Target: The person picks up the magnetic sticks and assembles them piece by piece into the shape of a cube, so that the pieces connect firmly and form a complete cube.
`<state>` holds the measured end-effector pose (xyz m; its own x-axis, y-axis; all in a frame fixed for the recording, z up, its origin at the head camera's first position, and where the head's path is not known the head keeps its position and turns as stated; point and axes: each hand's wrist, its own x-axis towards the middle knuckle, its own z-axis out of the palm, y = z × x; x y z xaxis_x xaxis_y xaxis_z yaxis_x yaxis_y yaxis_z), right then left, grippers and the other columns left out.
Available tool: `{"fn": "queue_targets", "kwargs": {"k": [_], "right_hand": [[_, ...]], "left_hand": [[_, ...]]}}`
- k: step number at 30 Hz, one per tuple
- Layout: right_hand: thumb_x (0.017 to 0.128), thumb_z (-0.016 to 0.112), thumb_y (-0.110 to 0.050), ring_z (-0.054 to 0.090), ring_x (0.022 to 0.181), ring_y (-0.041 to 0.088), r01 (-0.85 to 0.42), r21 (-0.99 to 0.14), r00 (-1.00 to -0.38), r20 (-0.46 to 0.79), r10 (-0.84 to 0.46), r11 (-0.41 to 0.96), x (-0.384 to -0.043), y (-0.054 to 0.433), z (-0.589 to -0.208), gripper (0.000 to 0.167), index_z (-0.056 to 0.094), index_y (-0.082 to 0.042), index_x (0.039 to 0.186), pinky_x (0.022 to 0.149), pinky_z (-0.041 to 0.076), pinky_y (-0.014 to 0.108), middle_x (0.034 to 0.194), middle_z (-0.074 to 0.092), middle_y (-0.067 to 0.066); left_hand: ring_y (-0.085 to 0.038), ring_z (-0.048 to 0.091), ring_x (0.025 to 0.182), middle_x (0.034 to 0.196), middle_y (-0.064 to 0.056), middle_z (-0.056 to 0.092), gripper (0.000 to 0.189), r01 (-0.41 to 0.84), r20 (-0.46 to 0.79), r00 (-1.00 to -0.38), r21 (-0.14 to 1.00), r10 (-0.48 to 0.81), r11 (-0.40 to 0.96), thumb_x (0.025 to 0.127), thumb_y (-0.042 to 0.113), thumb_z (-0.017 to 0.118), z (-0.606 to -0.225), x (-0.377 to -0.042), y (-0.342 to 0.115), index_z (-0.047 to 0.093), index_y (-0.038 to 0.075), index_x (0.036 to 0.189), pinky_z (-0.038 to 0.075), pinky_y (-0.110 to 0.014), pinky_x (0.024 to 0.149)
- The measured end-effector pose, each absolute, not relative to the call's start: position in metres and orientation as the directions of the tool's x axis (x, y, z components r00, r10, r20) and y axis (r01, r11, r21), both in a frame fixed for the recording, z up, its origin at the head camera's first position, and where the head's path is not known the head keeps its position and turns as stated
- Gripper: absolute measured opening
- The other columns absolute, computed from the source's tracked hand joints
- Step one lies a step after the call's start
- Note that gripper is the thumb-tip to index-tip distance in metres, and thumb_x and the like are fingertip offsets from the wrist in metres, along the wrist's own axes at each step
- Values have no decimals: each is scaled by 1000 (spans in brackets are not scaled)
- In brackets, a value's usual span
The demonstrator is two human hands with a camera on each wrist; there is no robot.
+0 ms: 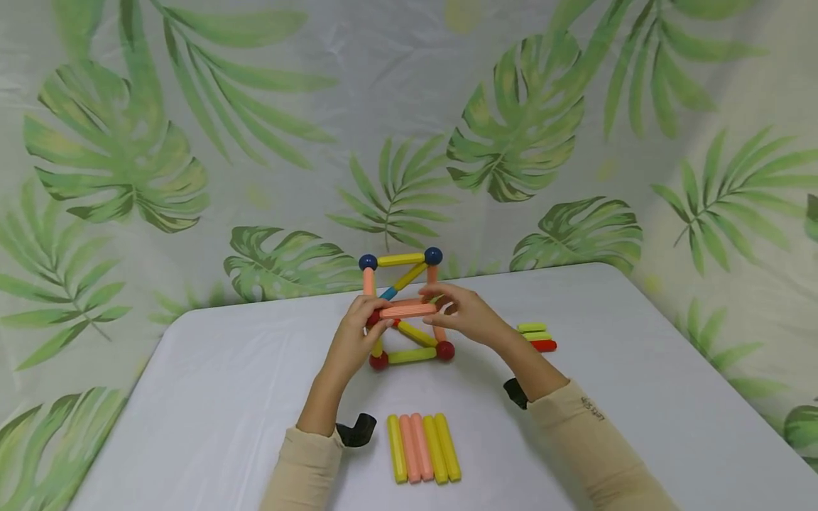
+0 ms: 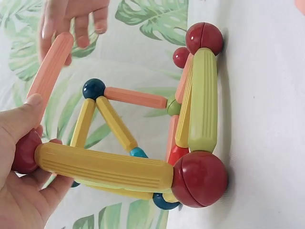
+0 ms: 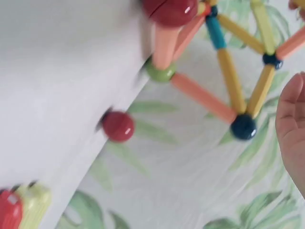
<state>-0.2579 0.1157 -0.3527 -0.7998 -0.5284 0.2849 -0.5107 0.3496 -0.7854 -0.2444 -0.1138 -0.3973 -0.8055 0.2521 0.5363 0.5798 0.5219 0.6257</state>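
Observation:
A frame of magnetic sticks and balls stands on the table, with blue balls (image 1: pixel 433 256) on top and red balls (image 1: pixel 445 350) at its base. My left hand (image 1: pixel 350 337) holds its upper front corner, fingers under a red ball (image 2: pixel 26 151) and thumb on a pink stick (image 2: pixel 51 76). That stick points right from the ball. A yellow stick (image 2: pixel 105 164) joins the same ball to a lower red ball (image 2: pixel 200 179). My right hand (image 1: pixel 469 314) is at the pink stick's free end, thumb and fingers spread apart around it.
Yellow sticks (image 1: pixel 397 448) and pink sticks (image 1: pixel 410 448) lie in a row on the white table (image 1: pixel 217 426) near me. To the right are a red stick (image 1: pixel 544 345) and green sticks (image 1: pixel 532 328). A loose red ball (image 3: pixel 118 126) sits behind the frame; a leaf-patterned curtain (image 1: pixel 396 85) hangs beyond.

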Motion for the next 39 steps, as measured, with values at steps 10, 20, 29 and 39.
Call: {"fn": "queue_targets", "kwargs": {"k": [10,20,29,39], "right_hand": [[88,59,-14,42,113,35,-365,-777,-921,218,-323,513,-317,179,-409,45,44,-4,129,90,36,50,129,44,14],[86,58,-7,43,111,39,-175,-724,-961,-20,-274,667,-348,191,-444,44,47,-7,129,91,36,49,129,44,18],[85,63,-17,52,101,32,-164,-733,-968,-9,-250,660,-348,191,-441,34,53,-4,115,84,41,43,107,56,16],[84,65,-24,54,101,28,-264,-878,-938,138,-317,400,-300,176,-405,42,50,-4,118,84,45,39,114,53,14]], "left_hand": [[-15,48,98,112,-5,48,26,583,562,-801,649,208,489,86,15,59,-406,-243,-116,57,8,111,44,-31,81],[-13,47,95,112,-4,48,25,595,574,-791,637,213,491,87,16,58,-407,-242,-117,56,8,110,43,-30,79],[-14,48,98,112,-4,47,27,578,561,-803,648,203,496,86,15,59,-406,-241,-118,56,7,111,44,-31,83],[-15,48,92,111,-5,47,26,582,570,-798,644,195,497,86,11,60,-405,-239,-116,56,9,111,44,-30,78]]}}
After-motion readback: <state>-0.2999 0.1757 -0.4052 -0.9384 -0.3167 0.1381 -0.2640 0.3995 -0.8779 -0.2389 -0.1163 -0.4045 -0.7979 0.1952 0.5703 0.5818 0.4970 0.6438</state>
